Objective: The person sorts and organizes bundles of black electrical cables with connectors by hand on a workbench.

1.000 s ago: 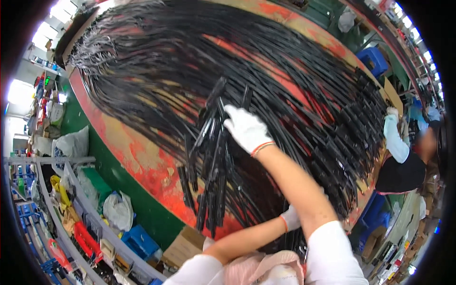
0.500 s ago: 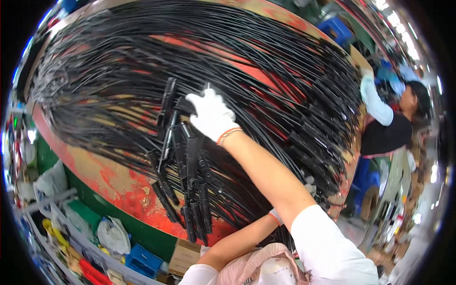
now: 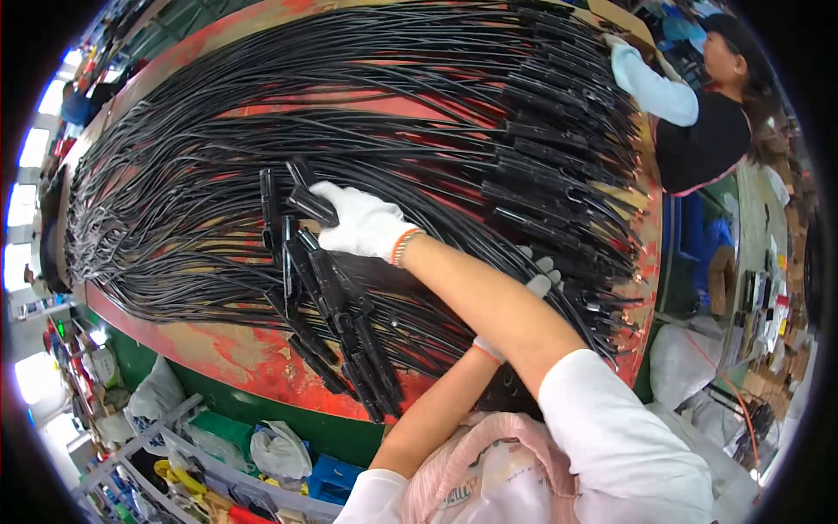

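My right hand [image 3: 362,223], in a white glove, reaches across my left arm to the middle of the table. Its fingers close on a black plastic housing [image 3: 312,206]. More long black housings [image 3: 327,284] lie crossed in a loose heap beside and below that hand. Partly hidden behind my right forearm, my gloved left hand [image 3: 543,275] has its fingers curled round a bundle of black cables [image 3: 476,237]. The bundle runs from near the right hand down to the right edge of the table.
Rows of black cables [image 3: 288,131] cover the red, worn table [image 3: 218,345], bunched at its left end. Several housings [image 3: 550,166] lie along the right side. A co-worker [image 3: 698,113] stands at the far right. A blue crate [image 3: 334,479] sits below the front edge.
My view has turned, so the co-worker appears higher up. My right hand has moved left relative to the heap, with the black housing in its fingers. My left hand's fingers show more now.
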Motion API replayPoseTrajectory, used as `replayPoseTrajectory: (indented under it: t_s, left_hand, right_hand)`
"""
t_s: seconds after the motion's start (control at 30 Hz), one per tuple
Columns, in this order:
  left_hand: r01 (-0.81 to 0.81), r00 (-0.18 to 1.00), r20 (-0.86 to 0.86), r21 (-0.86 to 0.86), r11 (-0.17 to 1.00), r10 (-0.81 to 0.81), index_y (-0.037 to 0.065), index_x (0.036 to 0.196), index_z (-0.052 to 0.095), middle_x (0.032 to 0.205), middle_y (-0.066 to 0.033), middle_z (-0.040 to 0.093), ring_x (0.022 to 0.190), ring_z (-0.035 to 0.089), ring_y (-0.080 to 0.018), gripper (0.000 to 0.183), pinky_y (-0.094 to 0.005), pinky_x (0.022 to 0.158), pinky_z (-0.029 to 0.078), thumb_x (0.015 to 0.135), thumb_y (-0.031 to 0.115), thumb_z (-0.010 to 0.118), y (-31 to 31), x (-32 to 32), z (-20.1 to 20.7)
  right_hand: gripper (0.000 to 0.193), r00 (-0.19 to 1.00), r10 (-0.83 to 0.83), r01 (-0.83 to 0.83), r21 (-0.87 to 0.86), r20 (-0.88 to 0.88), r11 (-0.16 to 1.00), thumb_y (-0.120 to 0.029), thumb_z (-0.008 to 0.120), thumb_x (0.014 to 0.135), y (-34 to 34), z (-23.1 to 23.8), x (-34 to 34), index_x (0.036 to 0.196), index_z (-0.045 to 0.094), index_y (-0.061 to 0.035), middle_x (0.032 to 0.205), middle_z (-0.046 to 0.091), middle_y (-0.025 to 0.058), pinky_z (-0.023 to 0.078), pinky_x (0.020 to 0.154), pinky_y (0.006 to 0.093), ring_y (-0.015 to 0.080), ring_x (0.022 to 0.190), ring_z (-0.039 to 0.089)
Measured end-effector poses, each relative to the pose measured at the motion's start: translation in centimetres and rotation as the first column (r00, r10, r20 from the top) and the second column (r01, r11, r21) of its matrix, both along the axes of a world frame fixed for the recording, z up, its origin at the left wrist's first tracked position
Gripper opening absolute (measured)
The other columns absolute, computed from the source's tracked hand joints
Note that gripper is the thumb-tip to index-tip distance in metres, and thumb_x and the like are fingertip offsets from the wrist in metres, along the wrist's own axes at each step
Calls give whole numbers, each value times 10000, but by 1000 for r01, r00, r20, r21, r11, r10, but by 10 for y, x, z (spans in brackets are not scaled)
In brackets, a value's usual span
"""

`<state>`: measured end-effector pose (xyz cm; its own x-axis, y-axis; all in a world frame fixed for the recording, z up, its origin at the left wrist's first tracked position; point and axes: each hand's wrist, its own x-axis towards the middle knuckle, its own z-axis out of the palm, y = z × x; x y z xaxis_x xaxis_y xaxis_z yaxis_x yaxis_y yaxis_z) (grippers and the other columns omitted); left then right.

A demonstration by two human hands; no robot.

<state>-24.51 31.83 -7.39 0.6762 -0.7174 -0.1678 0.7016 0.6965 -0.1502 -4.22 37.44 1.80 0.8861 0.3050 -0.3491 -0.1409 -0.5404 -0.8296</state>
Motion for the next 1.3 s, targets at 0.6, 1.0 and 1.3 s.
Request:
replayPoseTrajectory:
  t_s: [0.6, 1.0, 1.3]
  left_hand:
    - [30, 984, 143, 461, 887, -108, 91, 1196, 585, 1126, -70, 664, 951, 615, -178, 237, -305, 798, 521, 972, 86, 663, -4, 47, 79]
    - [74, 987, 87, 481, 874, -132, 75, 1178, 520, 1056, -49, 570, 782, 547, -160, 155, -287, 715, 529, 1028, 71, 559, -8, 38, 80]
    - [64, 976, 149, 493, 868, -157, 93, 1180, 587, 1159, -63, 634, 975, 604, -200, 215, -333, 828, 540, 977, 43, 639, 6, 37, 57]
  right_hand:
    - [599, 577, -752, 777, -496, 318, 387, -228, 854, 723, -328, 113, -444, 1283, 670, -120, 982, 721, 84, 540, 763, 312, 197, 793, 689]
    - [495, 821, -378, 570, -650, 428, 504, -242, 788, 694, -326, 110, -479, 1178, 690, -224, 941, 702, 26, 531, 713, 373, 258, 843, 678]
    - [456, 870, -111, 467, -731, 481, 497, -249, 721, 745, -320, 115, -427, 1200, 687, -232, 901, 672, 2, 505, 659, 358, 212, 773, 658]
